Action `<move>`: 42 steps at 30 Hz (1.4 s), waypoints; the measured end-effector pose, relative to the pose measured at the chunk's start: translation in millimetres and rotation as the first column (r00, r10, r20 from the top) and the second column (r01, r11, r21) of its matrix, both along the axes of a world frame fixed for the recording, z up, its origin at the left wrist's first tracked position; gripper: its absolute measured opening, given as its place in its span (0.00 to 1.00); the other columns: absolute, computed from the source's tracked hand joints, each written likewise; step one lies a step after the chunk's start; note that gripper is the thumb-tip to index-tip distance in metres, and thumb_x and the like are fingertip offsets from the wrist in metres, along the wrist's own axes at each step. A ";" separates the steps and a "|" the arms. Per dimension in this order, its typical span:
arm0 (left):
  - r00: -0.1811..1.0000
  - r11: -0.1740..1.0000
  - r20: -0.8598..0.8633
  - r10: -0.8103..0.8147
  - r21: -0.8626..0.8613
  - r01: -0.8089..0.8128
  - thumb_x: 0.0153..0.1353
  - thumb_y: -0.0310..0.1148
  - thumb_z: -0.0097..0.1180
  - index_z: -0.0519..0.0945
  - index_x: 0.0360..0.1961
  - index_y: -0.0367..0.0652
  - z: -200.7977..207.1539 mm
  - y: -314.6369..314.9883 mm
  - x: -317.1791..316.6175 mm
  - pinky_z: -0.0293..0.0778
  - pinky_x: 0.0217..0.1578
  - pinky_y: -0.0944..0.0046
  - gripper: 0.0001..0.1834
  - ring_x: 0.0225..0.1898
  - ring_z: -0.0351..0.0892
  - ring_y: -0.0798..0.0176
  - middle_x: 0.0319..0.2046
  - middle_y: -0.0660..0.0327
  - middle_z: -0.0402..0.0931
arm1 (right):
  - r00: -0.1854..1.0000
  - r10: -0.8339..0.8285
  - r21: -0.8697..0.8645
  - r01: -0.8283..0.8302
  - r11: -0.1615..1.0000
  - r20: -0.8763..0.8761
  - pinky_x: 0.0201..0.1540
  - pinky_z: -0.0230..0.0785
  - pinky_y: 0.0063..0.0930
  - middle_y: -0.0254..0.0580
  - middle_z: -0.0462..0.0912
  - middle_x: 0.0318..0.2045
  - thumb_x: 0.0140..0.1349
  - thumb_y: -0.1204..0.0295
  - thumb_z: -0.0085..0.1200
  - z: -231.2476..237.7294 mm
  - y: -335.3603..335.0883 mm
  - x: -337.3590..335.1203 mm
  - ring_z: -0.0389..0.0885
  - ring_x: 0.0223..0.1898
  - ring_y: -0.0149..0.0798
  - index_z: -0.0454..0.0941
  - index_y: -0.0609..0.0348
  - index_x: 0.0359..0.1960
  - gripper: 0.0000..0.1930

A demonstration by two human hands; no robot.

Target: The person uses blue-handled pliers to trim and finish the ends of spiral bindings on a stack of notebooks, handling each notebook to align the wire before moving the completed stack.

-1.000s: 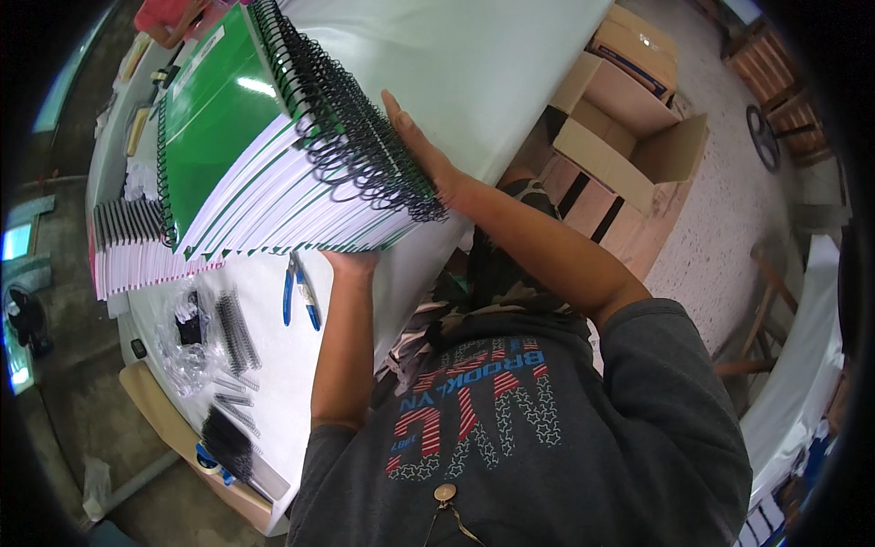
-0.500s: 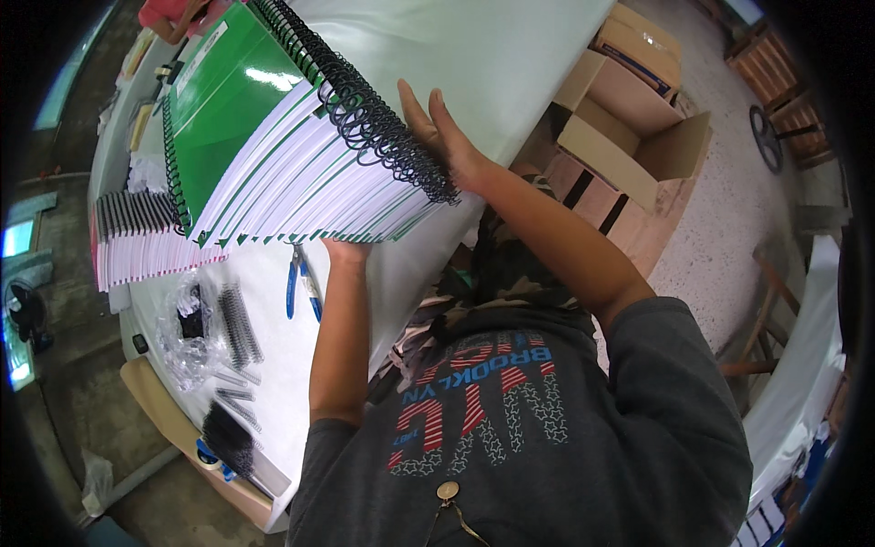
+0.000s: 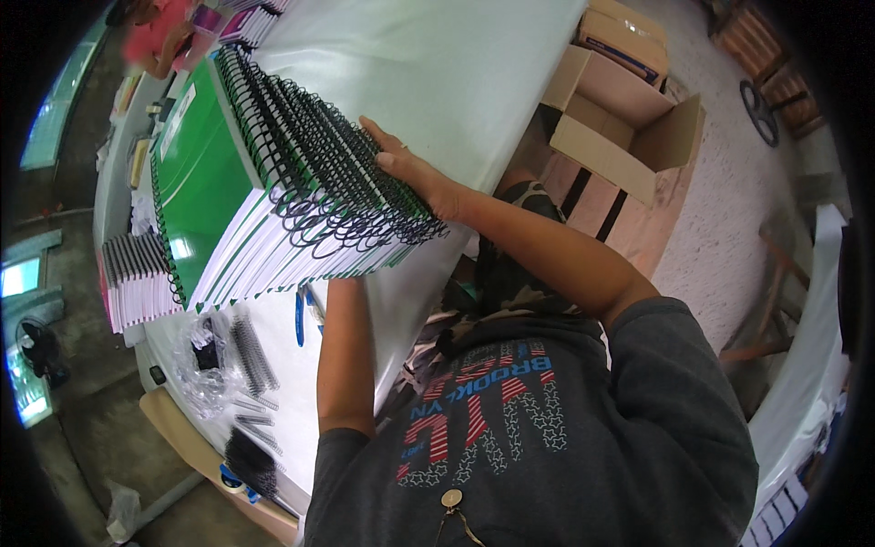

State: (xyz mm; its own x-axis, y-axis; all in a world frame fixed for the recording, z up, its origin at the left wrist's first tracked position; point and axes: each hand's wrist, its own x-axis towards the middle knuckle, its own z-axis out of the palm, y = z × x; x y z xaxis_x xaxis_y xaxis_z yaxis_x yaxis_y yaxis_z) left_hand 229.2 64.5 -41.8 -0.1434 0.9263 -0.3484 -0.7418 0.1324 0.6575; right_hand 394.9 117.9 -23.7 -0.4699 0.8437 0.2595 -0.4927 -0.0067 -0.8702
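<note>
A thick stack of green-covered spiral notebooks (image 3: pixel 205 137) fills the upper left, white page edges toward me and black coils along its right side. My right hand (image 3: pixel 415 178) lies against the coils at the stack's right end, fingers bent over them. From below, my left forearm (image 3: pixel 346 356) reaches up beneath the stack, which hides the hand and its fingers. Just left of that forearm, on the white table (image 3: pixel 437 64), lies a blue-handled tool (image 3: pixel 300 319), partly covered by the stack.
Another notebook pile (image 3: pixel 141 283) stands at the left. Nearer lie loose black coils (image 3: pixel 253 360), crumpled clear plastic (image 3: pixel 196 356) and a bundle of black coils (image 3: pixel 248 463). An open cardboard box (image 3: pixel 606 128) sits at the right. A person in pink (image 3: pixel 164 32) is at the far left.
The stack has moved slightly left and nearer, showing more of its coil side. My right hand has gone from raised, extended fingers to fingers bent against the coils.
</note>
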 end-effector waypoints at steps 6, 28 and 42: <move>0.984 0.986 -0.147 0.095 -0.125 -0.114 0.66 0.51 0.32 0.64 0.60 0.42 4.4 -4.5 -0.2 0.61 0.58 0.55 0.29 0.55 0.64 0.54 0.57 0.53 0.65 | 0.971 0.058 0.075 -0.077 0.994 0.233 0.69 0.23 0.36 0.53 0.34 0.69 0.64 0.39 0.24 16.4 1.8 14.0 0.26 0.70 0.45 0.36 0.63 0.68 0.42; 0.851 0.863 0.385 -0.357 0.485 0.142 0.62 0.61 0.31 0.64 0.60 0.45 28.0 -11.5 -22.0 0.59 0.58 0.44 0.37 0.58 0.63 0.45 0.58 0.52 0.64 | 0.945 -0.312 0.111 0.301 0.947 0.101 0.67 0.33 0.43 0.53 0.36 0.68 0.62 0.42 0.19 22.1 45.0 0.7 0.33 0.69 0.50 0.36 0.55 0.67 0.38; 0.952 0.943 0.236 -0.197 0.311 0.118 0.60 0.61 0.34 0.64 0.61 0.44 8.5 -6.5 -0.8 0.54 0.61 0.45 0.37 0.60 0.60 0.47 0.60 0.53 0.62 | 0.999 -0.026 -0.026 0.025 0.999 -0.031 0.69 0.23 0.37 0.43 0.24 0.69 0.52 0.27 0.19 -10.0 54.9 14.8 0.23 0.69 0.40 0.25 0.44 0.68 0.50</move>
State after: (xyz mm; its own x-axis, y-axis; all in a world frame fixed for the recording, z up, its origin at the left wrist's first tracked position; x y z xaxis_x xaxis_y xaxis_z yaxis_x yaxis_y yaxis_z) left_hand 228.4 58.0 -33.3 0.0719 0.9952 -0.0669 -0.8766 0.0950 0.4717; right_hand 409.7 172.8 -33.7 -0.4401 0.8619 0.2520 -0.5203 -0.0160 -0.8539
